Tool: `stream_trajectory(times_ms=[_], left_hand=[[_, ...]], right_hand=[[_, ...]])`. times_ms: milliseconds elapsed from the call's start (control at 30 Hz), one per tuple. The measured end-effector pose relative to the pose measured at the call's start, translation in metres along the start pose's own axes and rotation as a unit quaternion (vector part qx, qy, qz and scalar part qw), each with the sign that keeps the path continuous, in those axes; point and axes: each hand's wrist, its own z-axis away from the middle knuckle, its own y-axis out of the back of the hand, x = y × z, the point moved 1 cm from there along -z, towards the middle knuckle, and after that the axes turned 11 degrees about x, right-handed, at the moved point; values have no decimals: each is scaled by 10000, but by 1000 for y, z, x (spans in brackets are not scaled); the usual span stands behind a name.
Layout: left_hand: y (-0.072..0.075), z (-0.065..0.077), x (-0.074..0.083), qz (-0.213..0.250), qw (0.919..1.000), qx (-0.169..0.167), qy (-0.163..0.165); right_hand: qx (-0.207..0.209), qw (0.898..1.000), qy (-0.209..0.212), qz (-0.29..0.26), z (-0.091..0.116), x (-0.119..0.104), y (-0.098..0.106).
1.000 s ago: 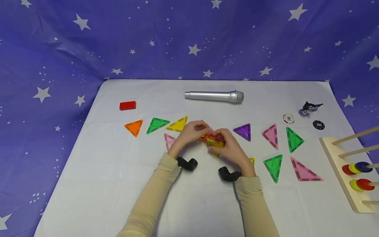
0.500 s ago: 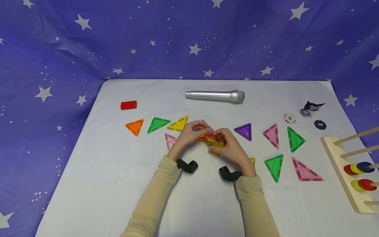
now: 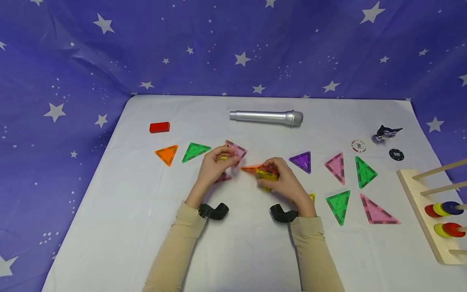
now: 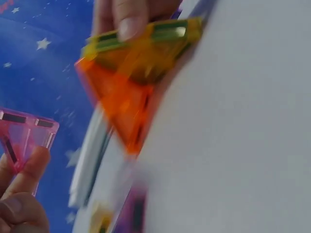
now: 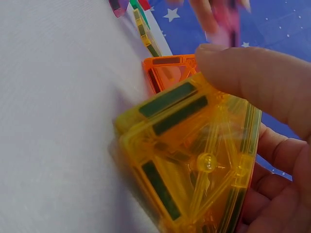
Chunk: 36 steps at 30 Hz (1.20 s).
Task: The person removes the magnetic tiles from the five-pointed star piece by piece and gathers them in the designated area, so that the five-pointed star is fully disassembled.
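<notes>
My left hand [image 3: 213, 168] pinches a pink triangular magnetic tile [image 3: 238, 152], raised over the table left of the centre. In the left wrist view that pink tile [image 4: 30, 127] stands upright between fingers and thumb. My right hand [image 3: 286, 180] grips a cluster of yellow magnetic tiles [image 3: 267, 175], with thumb in front and fingers behind. An orange triangular tile [image 3: 249, 168] juts from the cluster toward the left hand. Beneath the left hand lie another pink tile [image 3: 223, 177] and a yellow tile, both partly hidden. The right wrist view shows at least two stacked yellow tiles [image 5: 194, 160].
Further left lie green [image 3: 195, 151] and orange [image 3: 168, 155] triangles and a red block [image 3: 159, 127]. A silver microphone [image 3: 266, 117] lies behind. To the right are a purple triangle [image 3: 302, 162], green and pink tiles, poker chips [image 3: 396, 154], a small figure [image 3: 386, 134] and a wooden peg rack [image 3: 423, 219].
My left hand has moved left, away from the cluster, carrying the pink tile with it. The right hand keeps its grip on the yellow and orange tiles and has hardly moved.
</notes>
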Motion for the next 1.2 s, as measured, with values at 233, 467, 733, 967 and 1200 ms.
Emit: stream_trajectory(times_ms=[233, 467, 733, 967, 1200], left_hand=[[69, 31, -4, -891, 9946, 508, 140], [103, 48, -17, -1889, 9787, 563, 574], [105, 55, -17, -2936, 9542, 579, -19], [103, 60, -11, -3234, 9441, 633, -117], [62, 52, 2, -2343, 9714, -55, -371]], right_hand=[[-25, 9998, -201, 33, 2, 0, 2], [-17, 9998, -201, 0, 2, -2, 5], [-53, 9999, -126, -86, 1, -2, 3], [-79, 9999, -121, -80, 0, -3, 2], [-87, 9998, -163, -71, 0, -4, 0]])
